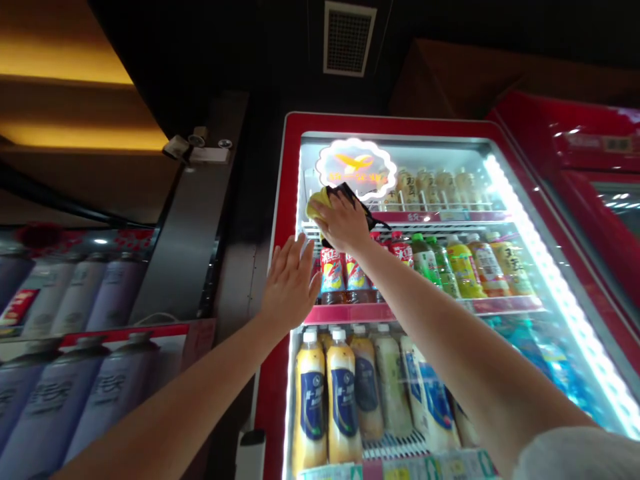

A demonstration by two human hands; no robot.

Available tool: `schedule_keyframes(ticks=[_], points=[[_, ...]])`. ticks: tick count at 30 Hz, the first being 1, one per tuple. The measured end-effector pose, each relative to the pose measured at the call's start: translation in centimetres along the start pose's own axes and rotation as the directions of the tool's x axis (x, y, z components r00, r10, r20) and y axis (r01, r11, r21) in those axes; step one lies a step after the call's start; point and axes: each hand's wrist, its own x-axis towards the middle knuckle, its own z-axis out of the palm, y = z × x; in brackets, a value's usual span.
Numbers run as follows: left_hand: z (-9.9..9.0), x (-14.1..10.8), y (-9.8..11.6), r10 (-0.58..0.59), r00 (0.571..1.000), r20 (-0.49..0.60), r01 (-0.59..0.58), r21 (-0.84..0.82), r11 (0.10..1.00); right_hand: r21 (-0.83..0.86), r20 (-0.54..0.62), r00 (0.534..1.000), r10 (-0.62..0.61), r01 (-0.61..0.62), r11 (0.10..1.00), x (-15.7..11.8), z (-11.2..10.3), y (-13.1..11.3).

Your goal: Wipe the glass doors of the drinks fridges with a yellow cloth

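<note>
The person's right hand (341, 223) is high up on the glass door of a red drinks fridge (287, 200). Its fingers are closed on a yellow cloth (317, 205), which sits at the top left of the door, just beside a glowing round sign (350, 170). A black piece (358, 200) lies over the back of the hand and may be a second cloth, but it is hard to tell. The left hand (291, 285) is open, with its fingers spread wide and holding nothing. It is up near the left edge of the door, and from this view I cannot tell if it touches the glass. No hand or cloth is on the lower part of the door. Behind the glass, bottles with blue labels (311, 400) stand on the bottom shelf, and red and yellow bottles (332, 270) stand on the shelf above. The glass is so bright that no part looks cleaner than another. A second red fridge (565, 133) stands just to the right.
</note>
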Motion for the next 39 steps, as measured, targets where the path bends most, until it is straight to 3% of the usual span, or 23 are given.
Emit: schedule_keyframes(ticks=[2, 5, 8, 10, 12, 15, 17, 19, 22, 24, 26, 29, 33, 36, 39], points=[[0.2, 0.3, 0.4, 0.029, 0.999, 0.016, -0.029, 0.014, 0.999, -0.007, -0.013, 0.994, 0.104, -0.104, 0.995, 0.4, -0.4, 2.1], [0.0, 0.5, 0.8, 0.049, 0.999, 0.016, -0.049, 0.043, 0.998, -0.016, -0.065, 0.981, 0.185, -0.187, 0.982, -1.9, -0.7, 3.3], [0.0, 1.5, 1.5, 0.017, 1.0, 0.014, -0.018, 0.059, 0.998, -0.027, -0.095, 0.992, 0.084, -0.087, 0.996, -4.2, -0.5, 3.1], [0.5, 2.9, 2.4, -0.004, 1.0, 0.02, 0.002, 0.066, 0.998, -0.016, -0.075, 0.997, -0.022, 0.021, 1.0, -3.7, -0.5, 3.7], [1.4, 4.6, 3.7, -0.014, 1.0, 0.026, 0.012, 0.072, 0.997, 0.007, -0.043, 0.998, -0.054, 0.054, 0.999, -1.8, -0.8, 5.5], [2.7, 6.6, 5.5, -0.032, 0.999, 0.032, 0.03, 0.066, 0.997, 0.011, -0.027, 0.996, 0.082, -0.082, 0.997, 0.2, -1.6, 8.8], [3.3, 7.2, 6.4, -0.05, 0.998, 0.036, 0.048, 0.059, 0.997, -0.006, -0.034, 0.98, 0.194, -0.194, 0.981, -0.4, -2.1, 10.0], [3.7, 7.4, 7.1, -0.067, 0.997, 0.025, 0.065, 0.059, 0.996, -0.025, -0.033, 0.975, 0.221, -0.222, 0.975, -2.4, -2.4, 10.0], [4.2, 7.7, 8.2, -0.079, 0.997, -0.001, 0.079, 0.056, 0.995, -0.026, -0.025, 0.997, 0.076, -0.077, 0.997, -4.9, -2.3, 9.2], [4.6, 8.2, 9.3, -0.088, 0.996, -0.003, 0.088, 0.05, 0.995, -0.003, -0.01, 0.999, -0.053, 0.052, 0.999, -4.8, -2.2, 9.6], [5.1, 9.1, 10.6, -0.094, 0.995, 0.015, 0.093, 0.05, 0.994, 0.019, 0.001, 0.996, -0.089, 0.089, 0.996, -3.4, -2.3, 11.3], [6.0, 10.6, 12.9, -0.081, 0.995, 0.06, 0.078, 0.046, 0.996, 0.012, -0.019, 0.999, 0.041, -0.041, 0.999, -1.8, -2.9, 15.0], [6.9, 11.8, 15.6, -0.089, 0.994, 0.069, 0.088, 0.017, 0.996, -0.033, -0.048, 0.974, 0.222, -0.224, 0.974, -4.3, -3.7, 17.8], [7.4, 12.3, 17.2, -0.103, 0.993, 0.053, 0.103, 0.002, 0.995, -0.041, -0.014, 0.992, 0.122, -0.123, 0.992, -6.4, -4.0, 18.2], [8.0, 13.2, 18.7, -0.131, 0.99, 0.058, 0.131, 0.005, 0.991, -0.016, 0.021, 1.0, -0.021, 0.022, 1.0, -5.6, -4.2, 19.9]])
